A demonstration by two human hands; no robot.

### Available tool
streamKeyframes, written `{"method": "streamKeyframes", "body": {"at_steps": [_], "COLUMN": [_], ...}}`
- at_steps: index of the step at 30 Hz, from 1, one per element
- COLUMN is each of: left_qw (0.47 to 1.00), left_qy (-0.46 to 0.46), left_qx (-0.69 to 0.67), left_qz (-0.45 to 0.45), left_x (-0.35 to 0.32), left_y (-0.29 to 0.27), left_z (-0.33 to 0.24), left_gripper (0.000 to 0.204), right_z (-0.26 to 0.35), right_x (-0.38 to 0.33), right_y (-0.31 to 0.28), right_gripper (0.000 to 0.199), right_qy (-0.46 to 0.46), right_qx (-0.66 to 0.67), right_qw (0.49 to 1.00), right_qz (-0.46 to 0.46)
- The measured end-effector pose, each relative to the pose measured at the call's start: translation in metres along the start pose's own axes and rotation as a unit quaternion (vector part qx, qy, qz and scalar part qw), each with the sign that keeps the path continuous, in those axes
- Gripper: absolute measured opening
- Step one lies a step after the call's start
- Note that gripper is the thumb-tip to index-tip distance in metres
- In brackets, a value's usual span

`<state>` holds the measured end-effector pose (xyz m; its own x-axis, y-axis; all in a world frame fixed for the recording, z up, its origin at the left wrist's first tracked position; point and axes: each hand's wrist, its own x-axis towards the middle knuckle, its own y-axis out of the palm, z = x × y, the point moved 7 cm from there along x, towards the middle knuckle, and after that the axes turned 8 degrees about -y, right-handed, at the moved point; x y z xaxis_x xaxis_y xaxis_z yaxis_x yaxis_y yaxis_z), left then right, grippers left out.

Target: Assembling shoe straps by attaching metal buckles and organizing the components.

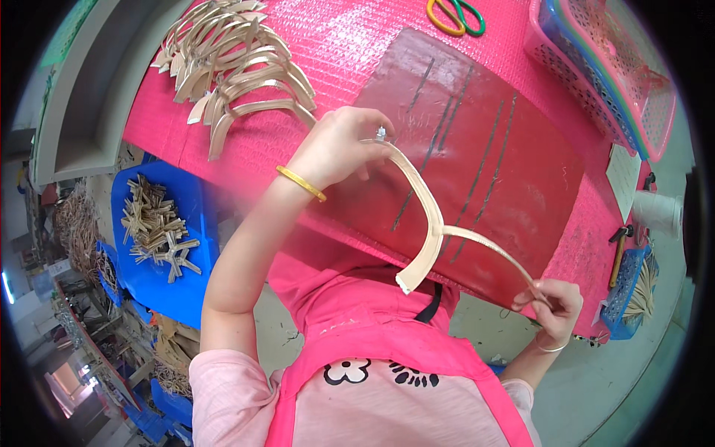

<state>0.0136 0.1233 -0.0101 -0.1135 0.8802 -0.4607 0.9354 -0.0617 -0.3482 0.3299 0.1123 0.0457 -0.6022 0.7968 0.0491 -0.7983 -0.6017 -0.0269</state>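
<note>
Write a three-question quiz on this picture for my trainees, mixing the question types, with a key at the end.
1. Multiple choice: Which part of the strap does the right hand hold?
A) the broad lower end
B) the thin branch
C) the fork

2. True or false: The left hand is clear of the strap.

3. Fill in the blank: Beyond the red mat, the handles of the scissors are yellow and ____.

Key
1. B
2. False: it holds the strap near its upper end.
3. green
</note>
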Motion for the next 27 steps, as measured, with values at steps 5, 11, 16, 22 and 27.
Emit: {"method": "streamKeyframes", "body": {"at_steps": [5,11,16,22,27], "left_qw": [0.997,0.993,0.996,1.000,0.994], "left_qy": [0.003,0.016,0.024,0.006,-0.014], "left_qx": [0.082,0.108,0.078,0.029,-0.092], "left_qz": [-0.009,-0.054,-0.031,-0.002,0.063], "left_x": [-0.008,-0.011,-0.013,-0.016,-0.017], "left_y": [0.001,0.003,0.009,0.013,0.020], "left_z": [0.005,0.012,0.010,0.008,0.015], "left_gripper": [0.018,0.019,0.017,0.020,0.023], "right_z": [-0.020,-0.015,-0.017,-0.034,-0.041], "right_x": [0.000,0.008,0.028,0.054,0.067], "right_y": [-0.029,-0.027,-0.004,0.029,0.070], "right_gripper": [0.011,0.010,0.019,0.018,0.021], "right_qy": [0.052,-0.086,-0.267,-0.090,0.167], "right_qx": [-0.180,-0.107,0.102,0.201,0.064], "right_qw": [0.971,0.977,0.944,0.968,0.982], "right_qz": [-0.145,-0.166,-0.163,-0.124,-0.063]}}
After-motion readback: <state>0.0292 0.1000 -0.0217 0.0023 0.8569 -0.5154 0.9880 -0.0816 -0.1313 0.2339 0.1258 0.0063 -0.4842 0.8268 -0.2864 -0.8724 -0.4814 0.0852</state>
